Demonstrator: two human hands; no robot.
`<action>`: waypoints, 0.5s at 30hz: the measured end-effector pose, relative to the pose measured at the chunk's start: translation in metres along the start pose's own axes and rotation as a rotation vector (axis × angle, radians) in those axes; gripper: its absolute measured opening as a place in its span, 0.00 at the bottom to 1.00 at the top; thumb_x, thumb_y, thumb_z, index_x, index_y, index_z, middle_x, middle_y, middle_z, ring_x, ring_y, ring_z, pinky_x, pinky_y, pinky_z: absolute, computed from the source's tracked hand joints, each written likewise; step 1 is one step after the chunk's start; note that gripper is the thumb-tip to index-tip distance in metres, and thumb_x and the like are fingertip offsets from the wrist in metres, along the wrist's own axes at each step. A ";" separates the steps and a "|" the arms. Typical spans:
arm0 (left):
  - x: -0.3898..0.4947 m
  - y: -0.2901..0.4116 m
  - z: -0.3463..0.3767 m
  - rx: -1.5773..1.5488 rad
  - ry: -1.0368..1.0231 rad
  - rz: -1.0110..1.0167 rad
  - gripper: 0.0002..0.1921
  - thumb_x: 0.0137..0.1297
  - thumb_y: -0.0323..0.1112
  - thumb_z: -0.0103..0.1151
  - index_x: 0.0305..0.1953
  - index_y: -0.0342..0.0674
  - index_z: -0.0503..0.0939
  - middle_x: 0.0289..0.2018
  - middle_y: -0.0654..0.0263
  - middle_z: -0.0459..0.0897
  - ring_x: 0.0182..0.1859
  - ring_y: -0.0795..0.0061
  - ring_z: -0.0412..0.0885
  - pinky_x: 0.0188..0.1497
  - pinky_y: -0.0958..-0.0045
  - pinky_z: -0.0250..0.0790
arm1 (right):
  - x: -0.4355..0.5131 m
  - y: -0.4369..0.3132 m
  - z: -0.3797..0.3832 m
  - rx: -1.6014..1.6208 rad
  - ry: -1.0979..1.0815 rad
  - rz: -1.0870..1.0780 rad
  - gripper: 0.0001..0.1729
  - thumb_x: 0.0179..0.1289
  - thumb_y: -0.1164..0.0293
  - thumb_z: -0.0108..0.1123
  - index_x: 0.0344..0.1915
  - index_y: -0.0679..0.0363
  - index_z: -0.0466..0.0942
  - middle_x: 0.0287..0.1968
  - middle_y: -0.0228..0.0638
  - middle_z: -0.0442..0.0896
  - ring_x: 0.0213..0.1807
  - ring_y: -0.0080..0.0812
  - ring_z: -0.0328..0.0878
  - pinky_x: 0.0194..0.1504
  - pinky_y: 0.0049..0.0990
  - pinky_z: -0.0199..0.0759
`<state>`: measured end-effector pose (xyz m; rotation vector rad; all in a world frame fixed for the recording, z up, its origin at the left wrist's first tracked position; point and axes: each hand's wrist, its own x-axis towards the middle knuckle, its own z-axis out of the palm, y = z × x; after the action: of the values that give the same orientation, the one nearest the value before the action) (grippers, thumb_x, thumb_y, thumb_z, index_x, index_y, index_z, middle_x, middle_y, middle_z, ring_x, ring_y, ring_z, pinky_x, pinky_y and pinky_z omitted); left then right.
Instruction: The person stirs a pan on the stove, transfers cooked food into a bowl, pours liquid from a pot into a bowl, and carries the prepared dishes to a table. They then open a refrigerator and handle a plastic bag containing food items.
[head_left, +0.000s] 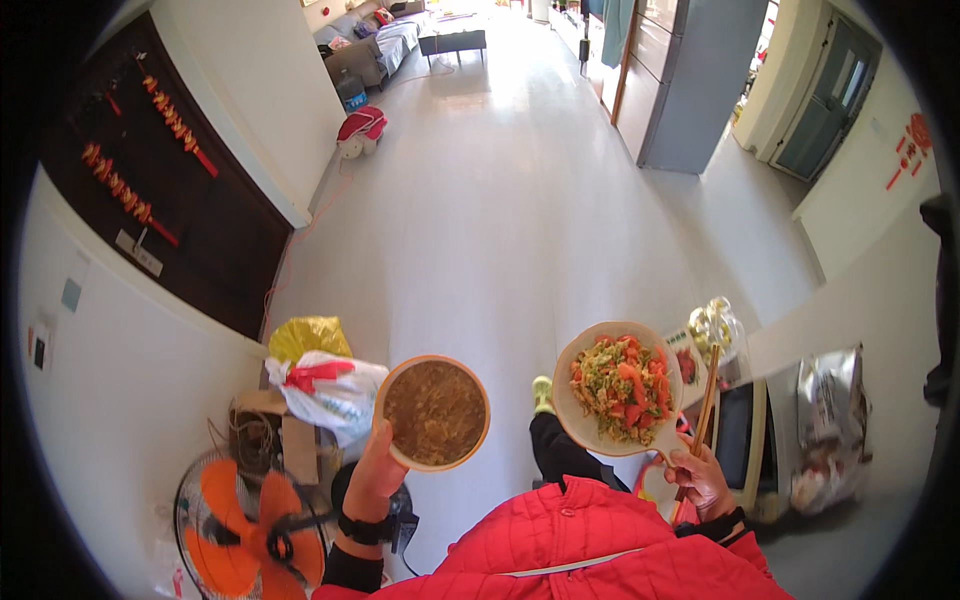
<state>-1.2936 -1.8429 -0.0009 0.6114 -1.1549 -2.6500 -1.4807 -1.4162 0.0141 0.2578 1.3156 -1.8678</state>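
My left hand (382, 461) grips an orange-rimmed bowl (489, 420) by its side, with the thumb at the rim. Brown soup or porridge (435, 412) fills the bowl almost to the top. On the other side, my right hand (701, 476) holds the short handle of a white dish (574, 431) with a pale orange rim. Chopped tomato with what looks like scrambled egg (622, 386) lies in that dish. A pair of wooden chopsticks (705, 412) is pinched in the same hand, slanting upward beside the handle.
An electric fan with orange blades (229, 555), a cardboard box (300, 450) and plastic bags (337, 394) stand at left. On the right are a microwave-like appliance (739, 435) and a silver bag (829, 397). A thin cable (307, 229) runs along the floor past a plush toy (361, 133).
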 end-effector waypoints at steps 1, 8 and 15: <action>0.045 0.017 0.005 -0.016 -0.006 -0.003 0.33 0.71 0.51 0.46 0.69 0.40 0.53 0.68 0.59 0.59 0.68 0.61 0.61 0.69 0.54 0.56 | 0.041 -0.034 0.007 -0.059 0.036 0.028 0.22 0.61 0.74 0.56 0.55 0.69 0.68 0.37 0.41 0.81 0.25 0.22 0.76 0.18 0.12 0.59; 0.315 0.151 0.052 -0.082 0.048 0.044 0.32 0.71 0.49 0.48 0.70 0.43 0.51 0.66 0.61 0.62 0.66 0.63 0.64 0.65 0.55 0.62 | 0.308 -0.245 0.092 -0.072 -0.110 0.082 0.20 0.63 0.73 0.54 0.55 0.68 0.68 0.38 0.39 0.81 0.26 0.20 0.76 0.18 0.11 0.59; 0.608 0.276 0.022 0.002 0.035 0.100 0.32 0.71 0.52 0.47 0.68 0.40 0.56 0.65 0.60 0.65 0.65 0.63 0.65 0.66 0.57 0.60 | 0.599 -0.388 0.193 -0.089 -0.163 0.055 0.25 0.63 0.73 0.54 0.59 0.69 0.64 0.39 0.42 0.80 0.26 0.22 0.74 0.17 0.12 0.60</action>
<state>-1.8476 -2.2150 0.0355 0.5821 -1.1482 -2.5449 -2.0901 -1.8343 0.0196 0.0921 1.2630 -1.7408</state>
